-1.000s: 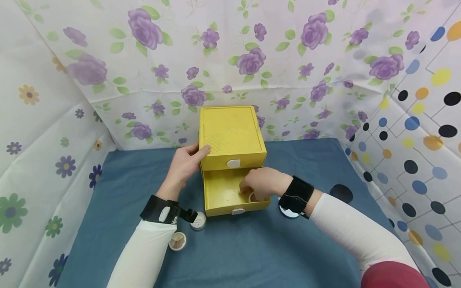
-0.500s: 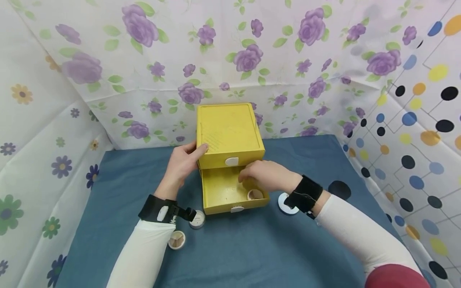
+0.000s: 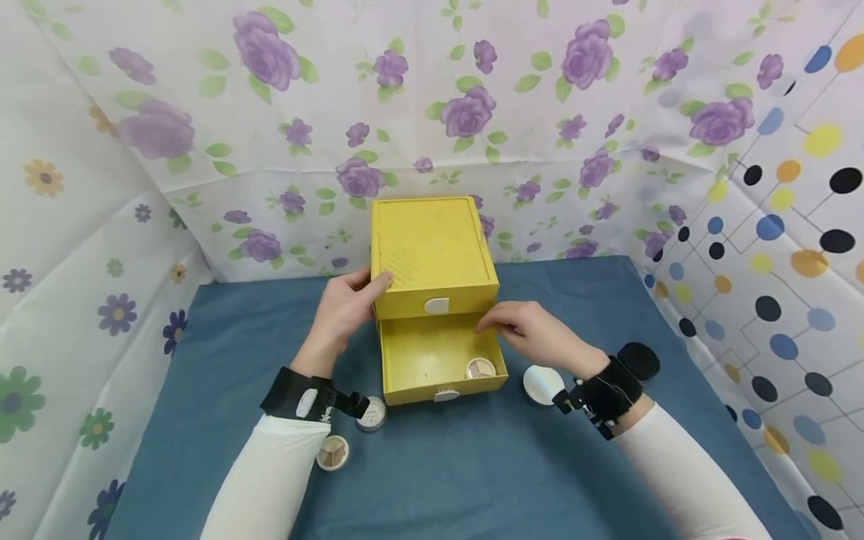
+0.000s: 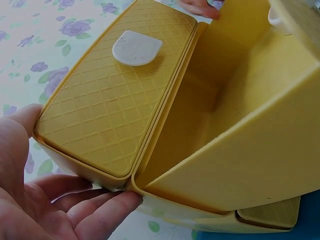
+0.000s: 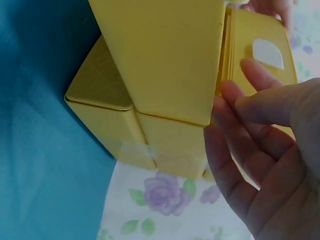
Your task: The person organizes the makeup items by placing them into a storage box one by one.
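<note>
A small yellow drawer cabinet [image 3: 432, 247] stands near the back of the table. Its lower drawer [image 3: 418, 360] is pulled out, while the upper one, with a white tab handle, is closed. At the drawer's front right corner lies a round compact [image 3: 480, 369] with pale sections. My left hand [image 3: 344, 311] holds the cabinet's left side, thumb on the top edge and fingers against the side wall. With nothing in its fingers, my right hand [image 3: 533, 334] is at the open drawer's right side; in the right wrist view its fingers are loosely bent by the drawer's edge.
Left of the drawer's front lie a round white container [image 3: 370, 413] and a compact with three tan sections [image 3: 333, 453]. To the right are a shiny round disc [image 3: 543, 384] and a black round item [image 3: 637, 361]. Patterned sheets border the blue cloth [image 3: 459, 472].
My right hand has let go of the round compact, which now lies in the drawer, and has drawn out to the right. The left hand keeps its place on the cabinet.
</note>
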The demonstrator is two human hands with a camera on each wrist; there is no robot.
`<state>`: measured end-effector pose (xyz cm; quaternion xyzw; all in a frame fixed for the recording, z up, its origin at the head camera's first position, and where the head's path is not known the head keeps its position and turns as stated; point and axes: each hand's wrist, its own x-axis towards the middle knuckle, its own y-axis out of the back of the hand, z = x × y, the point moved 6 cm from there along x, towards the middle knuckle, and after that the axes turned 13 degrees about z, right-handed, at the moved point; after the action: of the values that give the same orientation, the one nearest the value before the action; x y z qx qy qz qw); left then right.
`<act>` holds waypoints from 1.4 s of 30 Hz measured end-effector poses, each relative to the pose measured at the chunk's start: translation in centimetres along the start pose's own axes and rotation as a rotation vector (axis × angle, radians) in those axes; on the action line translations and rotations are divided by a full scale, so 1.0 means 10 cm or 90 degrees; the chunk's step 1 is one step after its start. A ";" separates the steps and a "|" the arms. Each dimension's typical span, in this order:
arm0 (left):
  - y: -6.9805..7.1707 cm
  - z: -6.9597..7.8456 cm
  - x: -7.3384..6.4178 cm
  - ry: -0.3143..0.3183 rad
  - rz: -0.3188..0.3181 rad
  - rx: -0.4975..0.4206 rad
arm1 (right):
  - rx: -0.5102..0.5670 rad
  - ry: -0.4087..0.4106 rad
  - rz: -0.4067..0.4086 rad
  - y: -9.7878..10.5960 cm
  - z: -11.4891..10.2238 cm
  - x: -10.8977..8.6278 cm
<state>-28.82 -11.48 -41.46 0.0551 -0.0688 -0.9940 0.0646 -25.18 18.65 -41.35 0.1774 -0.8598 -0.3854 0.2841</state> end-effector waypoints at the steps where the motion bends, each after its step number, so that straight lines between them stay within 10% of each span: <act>1: -0.01 0.00 0.00 -0.002 -0.001 -0.001 | 0.008 -0.010 0.016 0.02 0.03 -0.04; 9: -0.04 0.02 -0.01 -0.007 -0.003 0.008 | -0.006 -0.154 0.090 0.26 0.34 -0.49; 25: -0.03 0.02 -0.02 0.007 0.009 0.011 | -0.105 -0.408 -0.066 0.52 1.16 -1.84; 42: -0.02 0.02 -0.03 -0.002 0.009 0.017 | -0.151 -0.558 0.022 0.21 1.24 -2.16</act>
<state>-28.54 -11.23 -41.27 0.0540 -0.0829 -0.9926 0.0705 -16.32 38.25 -54.08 -0.0505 -0.8516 -0.5152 -0.0824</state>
